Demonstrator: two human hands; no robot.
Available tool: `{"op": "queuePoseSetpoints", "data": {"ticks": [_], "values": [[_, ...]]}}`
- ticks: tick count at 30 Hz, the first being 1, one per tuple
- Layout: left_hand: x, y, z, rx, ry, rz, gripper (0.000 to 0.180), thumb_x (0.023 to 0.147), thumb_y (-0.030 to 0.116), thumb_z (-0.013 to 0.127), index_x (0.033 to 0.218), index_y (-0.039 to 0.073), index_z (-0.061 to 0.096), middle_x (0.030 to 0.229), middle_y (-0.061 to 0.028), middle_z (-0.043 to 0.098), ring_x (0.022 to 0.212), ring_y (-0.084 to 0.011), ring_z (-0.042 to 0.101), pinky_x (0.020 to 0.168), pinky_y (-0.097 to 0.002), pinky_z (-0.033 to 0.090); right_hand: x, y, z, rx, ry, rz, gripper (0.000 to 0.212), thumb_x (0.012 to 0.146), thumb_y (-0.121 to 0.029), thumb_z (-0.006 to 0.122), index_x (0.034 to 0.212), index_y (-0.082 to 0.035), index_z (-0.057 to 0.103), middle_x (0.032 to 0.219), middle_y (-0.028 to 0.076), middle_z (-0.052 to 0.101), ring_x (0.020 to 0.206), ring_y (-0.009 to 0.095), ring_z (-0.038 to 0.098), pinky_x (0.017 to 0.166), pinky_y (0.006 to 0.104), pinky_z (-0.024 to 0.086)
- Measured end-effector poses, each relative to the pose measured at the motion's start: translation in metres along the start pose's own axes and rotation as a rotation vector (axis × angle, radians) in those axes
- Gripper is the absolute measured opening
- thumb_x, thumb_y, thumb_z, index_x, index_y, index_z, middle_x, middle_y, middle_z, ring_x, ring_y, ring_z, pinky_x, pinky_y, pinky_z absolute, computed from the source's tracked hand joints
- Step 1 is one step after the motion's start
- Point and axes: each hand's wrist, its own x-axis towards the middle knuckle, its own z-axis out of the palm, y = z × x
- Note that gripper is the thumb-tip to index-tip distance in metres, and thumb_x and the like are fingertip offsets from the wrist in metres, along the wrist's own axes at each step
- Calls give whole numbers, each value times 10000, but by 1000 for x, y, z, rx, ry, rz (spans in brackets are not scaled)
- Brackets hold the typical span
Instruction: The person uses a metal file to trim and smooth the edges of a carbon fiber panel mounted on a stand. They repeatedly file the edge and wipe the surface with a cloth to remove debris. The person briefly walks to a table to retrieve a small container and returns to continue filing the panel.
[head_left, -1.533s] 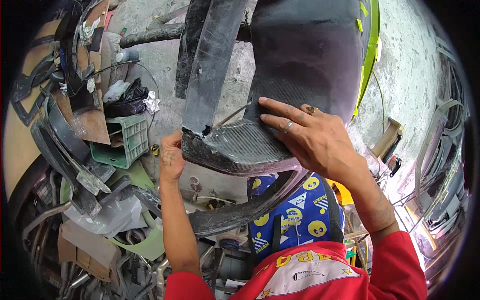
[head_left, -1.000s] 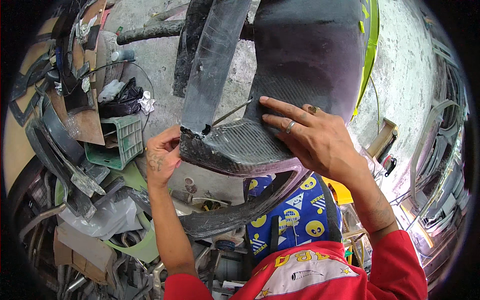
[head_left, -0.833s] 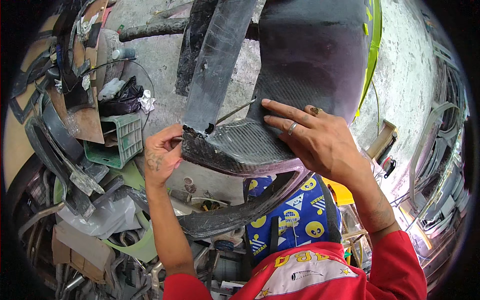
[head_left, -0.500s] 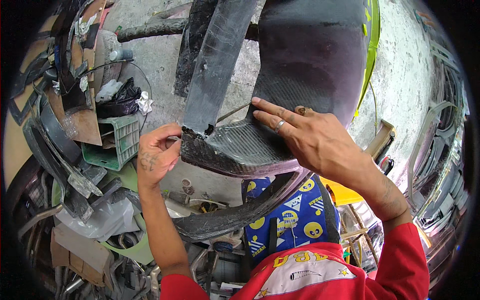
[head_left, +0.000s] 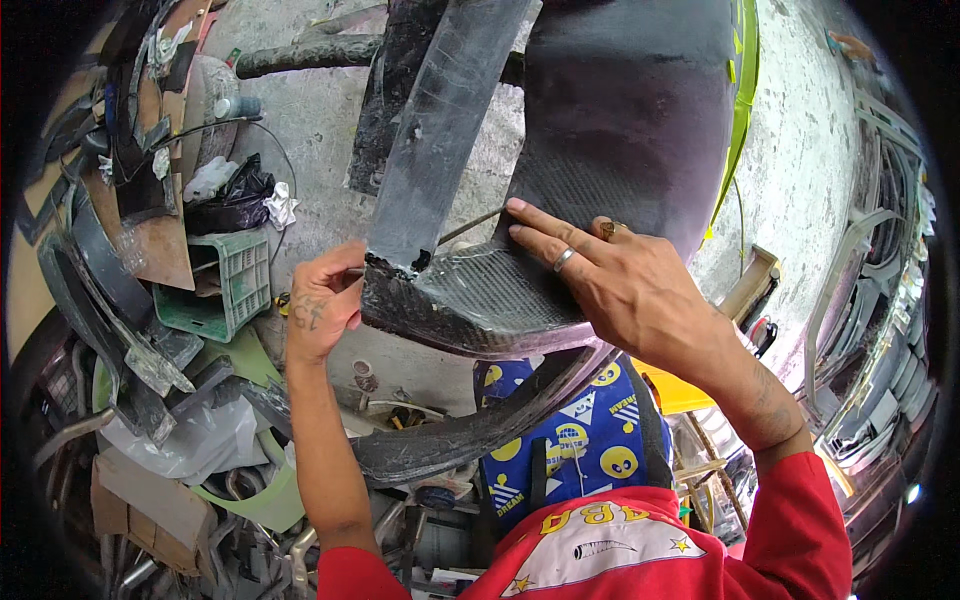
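A dark car body part with woven carbon-fibre cloth (head_left: 490, 285) stretches before me, its cloth glossy at the near left corner. My right hand (head_left: 630, 285) lies on it, index and middle fingers stretched out, tips near the inner edge. My left hand (head_left: 325, 305) has its fingers curled at the part's left end; thumb and forefinger press against that edge, their tips partly hidden. A long grey strip (head_left: 430, 140) rises from this corner, next to a small black ragged patch (head_left: 420, 261). Between the strip and my right fingertips runs a thin rod-like line (head_left: 470, 226).
Yellow-green tape (head_left: 742, 120) lines the part's right edge. At left stand a green crate (head_left: 235, 285), black scrap parts (head_left: 110, 300) and a clear plastic bag (head_left: 200, 440). Below the part is a blue patterned bag (head_left: 570, 440). More parts lie along the right side.
My left hand has shifted slightly right in the picture, still at the corner. The right hand keeps its place on the cloth. The whole view has moved a little.
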Motion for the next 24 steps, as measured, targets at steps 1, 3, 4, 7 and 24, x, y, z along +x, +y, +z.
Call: {"op": "queuePoseSetpoints", "data": {"ticks": [1,3,4,7,24], "values": [[0,-7,-1,-19,-3,16,136,911,-30,693,1036,-49,743,920,-20,677,507,-37,500,429,-218,327,0,0,0,6,11,-4,501,993,-95,526,1492,-131,533,1639,1,462,892,312,678,807,397,581],[-1,-9,-1,-39,-8,9,146,917,-17,695,1052,-47,743,925,-24,684,507,-37,502,431,-216,328,-1,0,0,22,31,3,491,988,-89,541,1478,-130,541,1622,7,484,892,321,680,818,399,579],[-2,-5,-2,-40,-11,-15,153,920,-12,694,1061,-47,742,926,-28,687,506,-37,503,430,-214,330,-1,-1,0,32,41,14,486,984,-85,555,1469,-128,546,1612,11,498,895,326,682,825,401,578],[-4,1,-5,-8,-25,-55,172,919,-26,681,1080,-56,736,945,-50,701,501,-43,514,428,-215,346,-5,3,3,50,104,3,477,970,-66,600,1441,-117,558,1587,26,528,915,339,688,850,412,574],[-6,18,-9,-10,-40,-12,151,911,-93,686,1062,-95,695,1038,-79,673,536,-63,538,445,-218,373,3,0,-2,0,37,1,515,1003,-107,541,1516,-153,519,1602,13,510,879,308,698,778,388,587]]}}
